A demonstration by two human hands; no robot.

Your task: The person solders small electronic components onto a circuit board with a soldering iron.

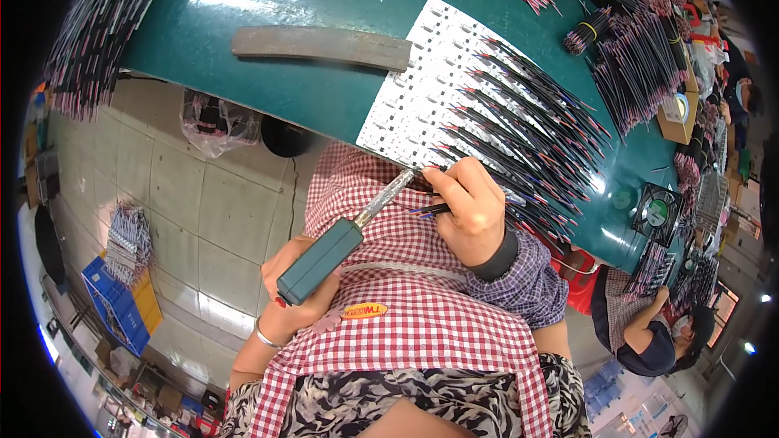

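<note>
In my left hand (284,266) is a soldering iron (321,259) with a boxy dark green handle and a metal barrel. Its tip reaches the near edge of a white circuit board panel (410,85), close to my right fingertips. My right hand (471,207) is closed in a pinch on thin black wires (430,211), whose ends show below the fingers at the panel's near corner. Rows of black wires (527,113) with reddish tips lie fanned across the panel's right side. The exact contact between iron tip, wire and board is too small to make out.
A flat grey-brown bar (320,46) lies across the panel's far left corner on the green table (203,40). Wire bundles (641,73), a cardboard box (680,126) and a small black fan (656,213) stand at right. Another person (661,341) sits beyond. A blue crate (114,304) is at left.
</note>
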